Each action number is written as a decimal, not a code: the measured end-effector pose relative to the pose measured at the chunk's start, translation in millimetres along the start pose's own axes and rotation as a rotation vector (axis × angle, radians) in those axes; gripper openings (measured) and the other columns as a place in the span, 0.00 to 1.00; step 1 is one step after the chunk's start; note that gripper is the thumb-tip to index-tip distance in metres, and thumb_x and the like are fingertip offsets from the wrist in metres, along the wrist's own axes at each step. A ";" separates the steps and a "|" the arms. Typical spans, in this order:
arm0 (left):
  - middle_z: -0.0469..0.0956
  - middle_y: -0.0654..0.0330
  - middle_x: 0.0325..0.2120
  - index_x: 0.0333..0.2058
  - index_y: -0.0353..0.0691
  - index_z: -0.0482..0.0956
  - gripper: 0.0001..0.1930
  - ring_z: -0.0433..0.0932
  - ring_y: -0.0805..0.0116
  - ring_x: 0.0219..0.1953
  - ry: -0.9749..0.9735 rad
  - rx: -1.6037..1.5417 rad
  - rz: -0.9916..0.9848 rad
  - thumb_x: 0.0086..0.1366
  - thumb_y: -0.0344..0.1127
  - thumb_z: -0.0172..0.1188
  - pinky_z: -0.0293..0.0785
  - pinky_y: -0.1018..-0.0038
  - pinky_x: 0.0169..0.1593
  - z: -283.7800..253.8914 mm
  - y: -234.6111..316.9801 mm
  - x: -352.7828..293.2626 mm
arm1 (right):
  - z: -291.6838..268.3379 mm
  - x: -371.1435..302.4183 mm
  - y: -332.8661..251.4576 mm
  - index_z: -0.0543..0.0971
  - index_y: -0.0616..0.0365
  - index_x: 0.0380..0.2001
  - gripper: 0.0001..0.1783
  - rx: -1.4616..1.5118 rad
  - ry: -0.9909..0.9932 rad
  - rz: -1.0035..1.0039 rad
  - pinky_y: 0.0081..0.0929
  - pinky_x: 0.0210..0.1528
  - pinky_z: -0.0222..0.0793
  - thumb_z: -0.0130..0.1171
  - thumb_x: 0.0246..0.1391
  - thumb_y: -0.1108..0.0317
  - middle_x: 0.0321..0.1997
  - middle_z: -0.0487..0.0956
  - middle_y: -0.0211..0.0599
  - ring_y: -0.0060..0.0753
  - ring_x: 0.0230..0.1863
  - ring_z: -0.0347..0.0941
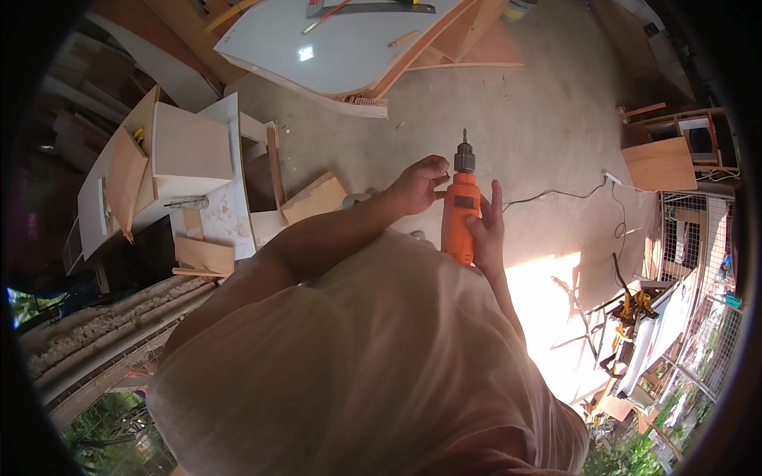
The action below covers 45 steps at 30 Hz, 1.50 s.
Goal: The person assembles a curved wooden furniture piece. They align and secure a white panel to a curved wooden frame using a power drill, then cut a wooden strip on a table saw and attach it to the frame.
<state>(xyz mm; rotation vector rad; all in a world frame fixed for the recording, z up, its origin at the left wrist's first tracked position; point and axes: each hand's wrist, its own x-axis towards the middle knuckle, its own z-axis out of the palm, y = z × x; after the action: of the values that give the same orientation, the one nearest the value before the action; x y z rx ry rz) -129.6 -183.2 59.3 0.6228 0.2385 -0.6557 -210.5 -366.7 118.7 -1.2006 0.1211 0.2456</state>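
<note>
An orange power drill (460, 214) points away from me, with a bit (464, 136) standing out of its dark chuck (464, 159). Its body rests in my right hand (490, 230), the thumb lying across it and the index finger stretched along its side. Just left of the chuck is my left hand (417, 189), its fingers curled and the tips close together beside the drill's front. Something tiny and dark may sit at those fingertips; it is too small to name.
Ahead stands a white-topped curved panel (317, 55) with a pencil (403, 38) on it. White cabinet parts (190, 143) and a loose board (316, 198) are at the left. A cord (556, 192) crosses the floor to a white socket (611, 178). Yellow clamps (631, 305) hang at the right.
</note>
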 end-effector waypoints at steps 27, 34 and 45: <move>0.73 0.60 0.39 0.41 0.43 0.72 0.07 0.74 0.63 0.41 -0.025 -0.092 0.022 0.66 0.36 0.55 0.72 0.60 0.50 25.8 -5.2 4.6 | -76.4 16.2 47.4 0.59 0.58 0.65 0.66 0.341 -0.561 0.534 0.42 0.48 0.78 0.61 0.32 0.20 0.54 0.75 0.49 0.46 0.49 0.78; 0.75 0.60 0.44 0.43 0.43 0.74 0.12 0.73 0.62 0.48 -0.185 -0.044 0.066 0.65 0.41 0.60 0.69 0.60 0.54 27.7 -2.9 20.0 | -47.0 15.6 34.2 0.63 0.63 0.59 0.43 0.273 -0.265 0.352 0.36 0.39 0.80 0.67 0.46 0.49 0.43 0.76 0.47 0.42 0.39 0.79; 0.75 0.55 0.35 0.42 0.39 0.71 0.06 0.79 0.53 0.42 0.315 0.114 -0.028 0.67 0.26 0.51 0.75 0.59 0.48 -69.3 35.5 -19.5 | -64.2 23.3 46.0 0.63 0.60 0.59 0.41 0.302 -0.177 0.314 0.33 0.38 0.79 0.66 0.47 0.51 0.45 0.75 0.42 0.35 0.39 0.77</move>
<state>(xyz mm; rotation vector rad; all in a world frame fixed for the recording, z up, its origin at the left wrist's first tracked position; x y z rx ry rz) -123.3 -109.4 28.4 0.8342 0.5059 -0.5996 -197.2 -408.1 48.7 -0.8514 0.1853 0.5869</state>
